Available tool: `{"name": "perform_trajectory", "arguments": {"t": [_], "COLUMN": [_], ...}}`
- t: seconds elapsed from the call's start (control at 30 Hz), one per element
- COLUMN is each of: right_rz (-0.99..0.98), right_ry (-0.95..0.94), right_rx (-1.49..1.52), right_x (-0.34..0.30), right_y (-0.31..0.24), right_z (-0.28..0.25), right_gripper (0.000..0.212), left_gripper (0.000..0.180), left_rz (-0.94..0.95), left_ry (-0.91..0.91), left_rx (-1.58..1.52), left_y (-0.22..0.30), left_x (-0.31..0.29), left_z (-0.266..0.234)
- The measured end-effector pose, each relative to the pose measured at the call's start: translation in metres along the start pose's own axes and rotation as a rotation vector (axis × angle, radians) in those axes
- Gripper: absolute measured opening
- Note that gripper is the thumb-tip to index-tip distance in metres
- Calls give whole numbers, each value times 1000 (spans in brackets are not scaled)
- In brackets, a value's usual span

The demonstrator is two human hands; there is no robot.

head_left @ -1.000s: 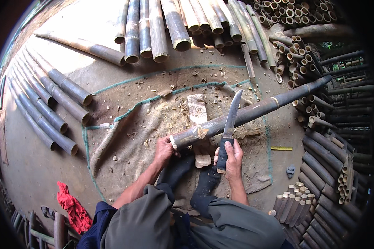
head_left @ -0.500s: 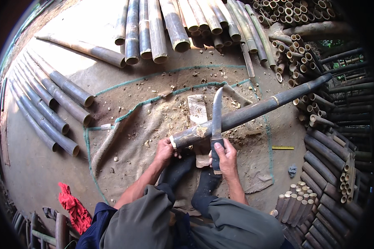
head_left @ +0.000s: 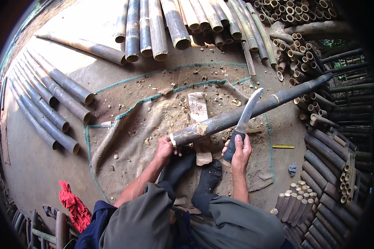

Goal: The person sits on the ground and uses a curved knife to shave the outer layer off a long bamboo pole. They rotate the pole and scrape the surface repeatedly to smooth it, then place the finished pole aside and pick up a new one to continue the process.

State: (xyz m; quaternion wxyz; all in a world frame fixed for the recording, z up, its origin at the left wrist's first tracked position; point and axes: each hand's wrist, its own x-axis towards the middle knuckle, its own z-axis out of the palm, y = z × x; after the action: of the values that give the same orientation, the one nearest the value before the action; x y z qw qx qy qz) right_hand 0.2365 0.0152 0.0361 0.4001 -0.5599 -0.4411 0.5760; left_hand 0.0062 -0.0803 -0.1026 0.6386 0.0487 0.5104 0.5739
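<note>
Our legs: we sit on the ground in grey-green trousers, our two dark-socked feet (head_left: 195,176) stretched toward 12 o'clock onto a burlap mat (head_left: 124,141).
Left hand: our left hand (head_left: 165,148) sits at about 11 o'clock from the feet, fingers closed around the near cut end of a long bamboo pole (head_left: 253,110).
Right hand: our right hand (head_left: 239,150) is at about 1 o'clock from the feet, fingers wrapped tight around the dark handle of a curved knife (head_left: 246,115).
Knife: its blade rises toward 12 o'clock from the handle and crosses the pole, the edge lying against the pole's surface just beyond our right hand.
Bamboo pole: it runs from our left hand out toward 2 o'clock, dark and grey-green, with a pale shaved patch near the held end; its far end reaches the stacked poles at the right.
Wooden block: a pale block (head_left: 198,108) lies under the pole near its held end, stretching from our feet toward 12 o'clock.
Mat: burlap with a green edge, strewn with pale chips and shavings around the block.
Red cloth: a crumpled red cloth (head_left: 72,203) lies at 8 o'clock, beside our left knee.
Short cut pieces: a bundle of short bamboo lengths (head_left: 297,199) stands at 4 o'clock.
Left poles: grey bamboo poles (head_left: 50,99) lie side by side at 10 o'clock.
Far poles: thicker bamboo stems (head_left: 174,20) lie fanned at 12 o'clock.
</note>
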Motion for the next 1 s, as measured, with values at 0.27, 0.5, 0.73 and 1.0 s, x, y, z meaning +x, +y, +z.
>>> {"name": "perform_trajectory", "arguments": {"t": [0.27, 0.5, 0.73, 1.0], "right_rz": [138, 36, 61, 185], "right_ry": [-282, -271, -72, -616], "right_rx": [-96, -216, 40, -353], "right_x": [-9, -20, -5, -30], "right_y": [9, 37, 4, 12], "right_z": [8, 20, -2, 30], "right_gripper": [30, 28, 32, 29], "left_gripper": [15, 21, 15, 22], "left_rz": [-3, -33, -8, -29], "left_ry": [1, -50, -22, -50], "left_rx": [6, 13, -18, 30], "left_y": [-3, -4, -11, -2], "left_x": [2, 3, 6, 2], "left_z": [-7, -5, -16, -5]}}
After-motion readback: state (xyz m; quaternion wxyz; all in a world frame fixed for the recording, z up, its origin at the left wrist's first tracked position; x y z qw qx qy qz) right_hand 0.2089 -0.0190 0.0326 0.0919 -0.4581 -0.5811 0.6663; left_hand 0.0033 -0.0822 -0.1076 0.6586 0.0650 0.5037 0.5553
